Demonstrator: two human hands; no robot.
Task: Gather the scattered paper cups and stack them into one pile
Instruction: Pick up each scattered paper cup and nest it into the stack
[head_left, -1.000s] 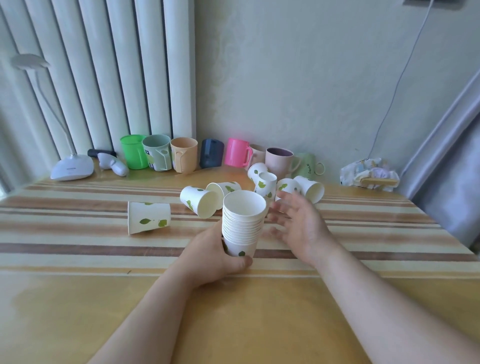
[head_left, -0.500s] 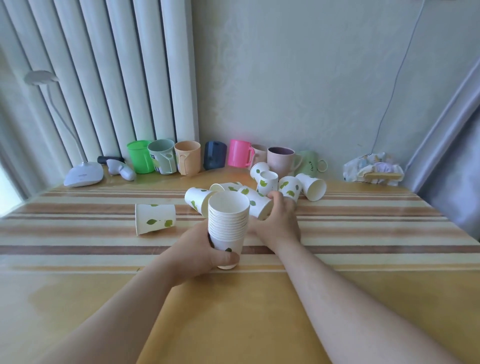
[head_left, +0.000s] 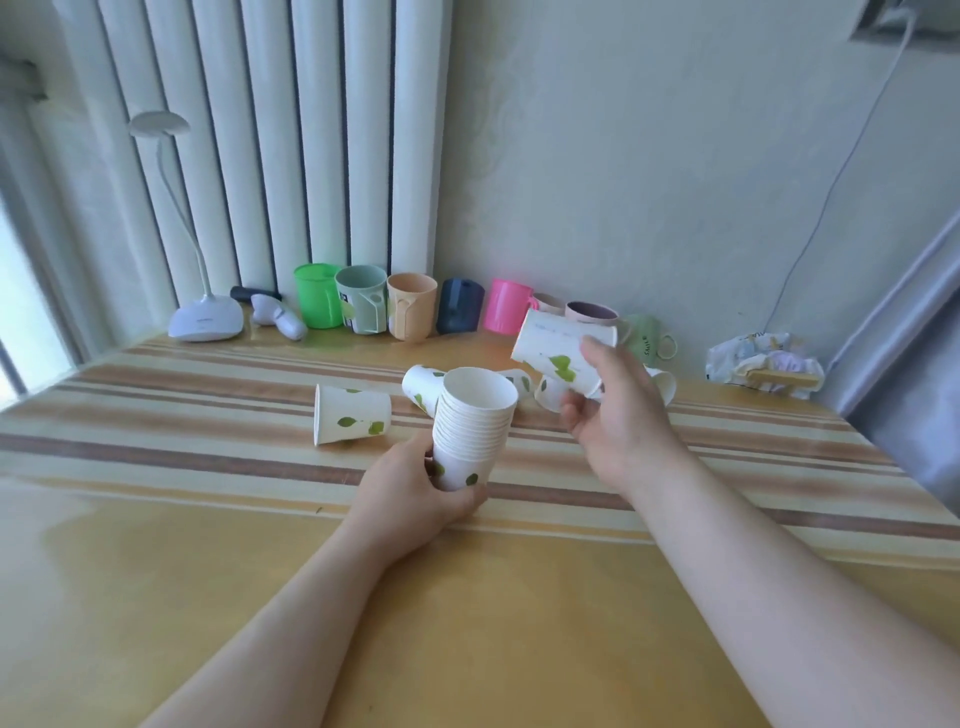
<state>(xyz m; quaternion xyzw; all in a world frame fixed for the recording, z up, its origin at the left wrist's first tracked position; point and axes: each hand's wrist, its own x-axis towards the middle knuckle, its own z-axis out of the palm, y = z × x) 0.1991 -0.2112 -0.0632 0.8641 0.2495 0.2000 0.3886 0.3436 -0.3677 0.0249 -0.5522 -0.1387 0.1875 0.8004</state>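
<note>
Paper, white with green leaves: from the head camera, the stack (head_left: 474, 426) stood upright with its mouth open upward, its base clamped in the left hand (head_left: 415, 493) just above the striped table (head_left: 156, 467). The right hand (head_left: 618, 415), up and to the stack's right, was closed around a single cup (head_left: 558, 353) held nearly on its side, long axis tilted, its narrow base pointing left toward the stack. That cup likely needed turning base-down before dropping in. Other loose cups, one lying cup (head_left: 350, 420) among them, waited beyond.
</note>
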